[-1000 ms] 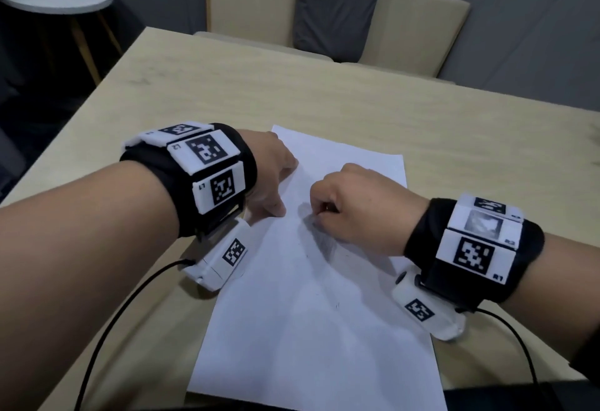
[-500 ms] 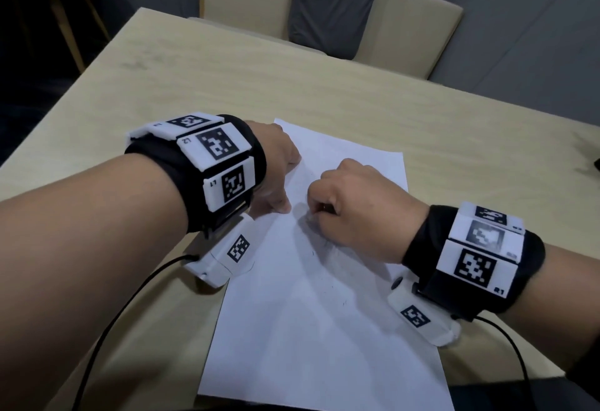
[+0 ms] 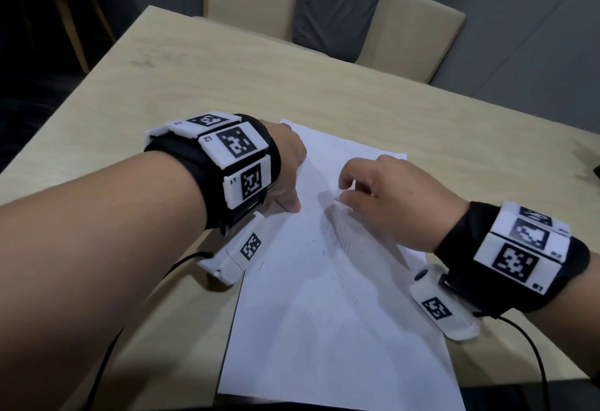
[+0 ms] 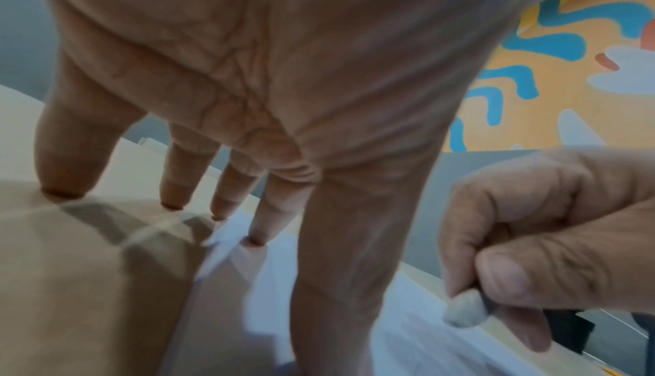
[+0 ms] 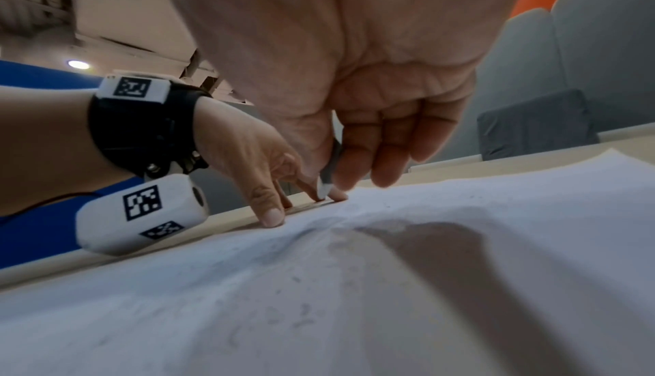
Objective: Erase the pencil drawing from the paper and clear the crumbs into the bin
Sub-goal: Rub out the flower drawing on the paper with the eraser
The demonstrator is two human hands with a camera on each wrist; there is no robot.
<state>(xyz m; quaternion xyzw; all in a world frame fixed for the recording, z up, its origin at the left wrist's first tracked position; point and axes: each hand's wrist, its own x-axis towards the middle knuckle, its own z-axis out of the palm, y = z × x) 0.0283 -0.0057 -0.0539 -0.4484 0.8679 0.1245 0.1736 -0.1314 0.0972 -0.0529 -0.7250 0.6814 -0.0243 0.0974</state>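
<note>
— What changed in the last second?
— The right hand [image 3: 386, 203], pinching the eraser [image 4: 464, 312], lifts slightly off the paper [image 3: 341, 329]; a grey smudge [image 3: 344, 235] remains at its 6 o'clock.
— And the left hand [image 3: 285, 177]?
— Fingers spread, still pressing the sheet's 9 o'clock edge. More rubbing needed.

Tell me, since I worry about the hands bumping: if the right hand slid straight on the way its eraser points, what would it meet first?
Probably the left hand: the right hand aims its eraser leftward over the paper, with only bare sheet between; depth is unclear.
</note>
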